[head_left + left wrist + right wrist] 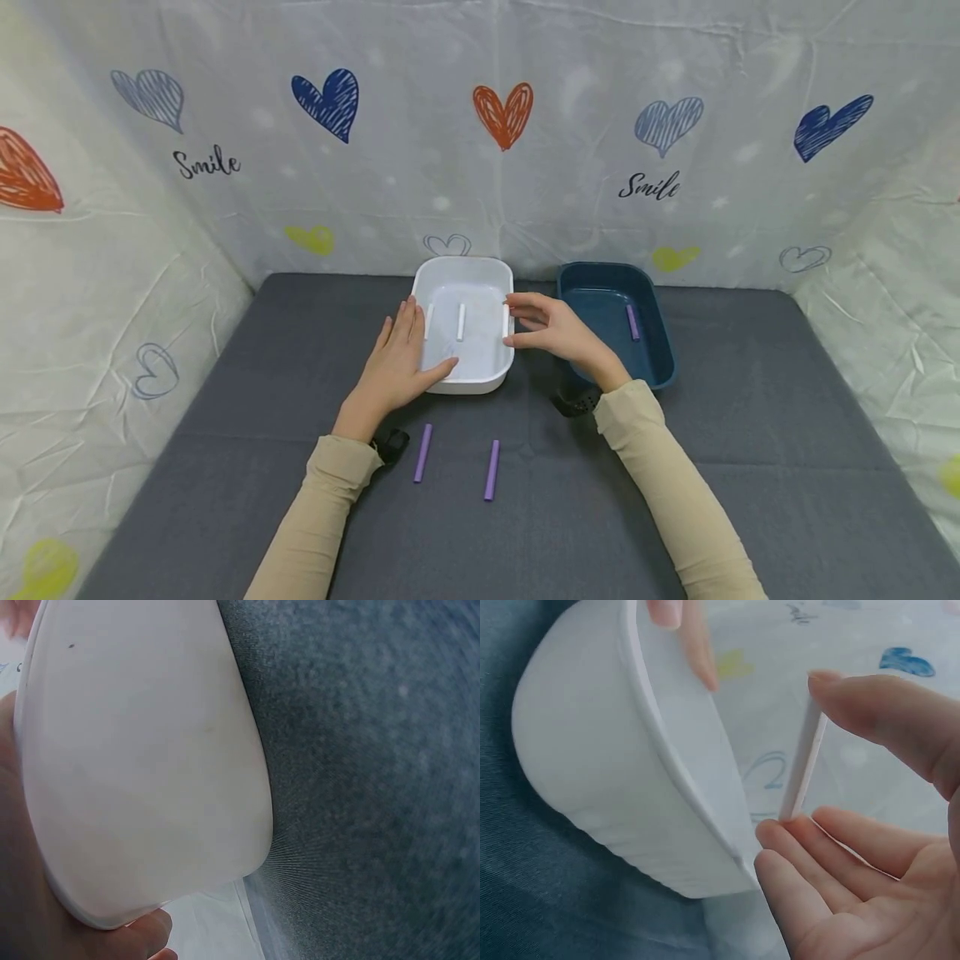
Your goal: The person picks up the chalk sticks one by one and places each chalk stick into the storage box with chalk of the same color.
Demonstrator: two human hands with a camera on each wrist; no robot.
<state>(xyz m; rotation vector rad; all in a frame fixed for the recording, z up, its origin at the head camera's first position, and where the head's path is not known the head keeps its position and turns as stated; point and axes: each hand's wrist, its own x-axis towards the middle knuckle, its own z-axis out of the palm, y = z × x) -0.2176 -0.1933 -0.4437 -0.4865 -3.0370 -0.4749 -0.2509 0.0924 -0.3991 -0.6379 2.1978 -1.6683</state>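
Between the thumb and fingertips of my right hand is a slim white stick, pinched by its two ends. In the head view it stands over the right rim of a white tray. My left hand rests on the left side of that tray, fingers straight along the rim and thumb stretched over its front corner. Inside the tray lie a white stick near the middle and another white stick by the left wall, partly covered by the left fingers.
A dark teal tray stands to the right, partly behind my right wrist, with one purple stick in it. Two more lie on the grey tabletop in front: a left purple stick and a right purple stick. A printed curtain hangs behind.
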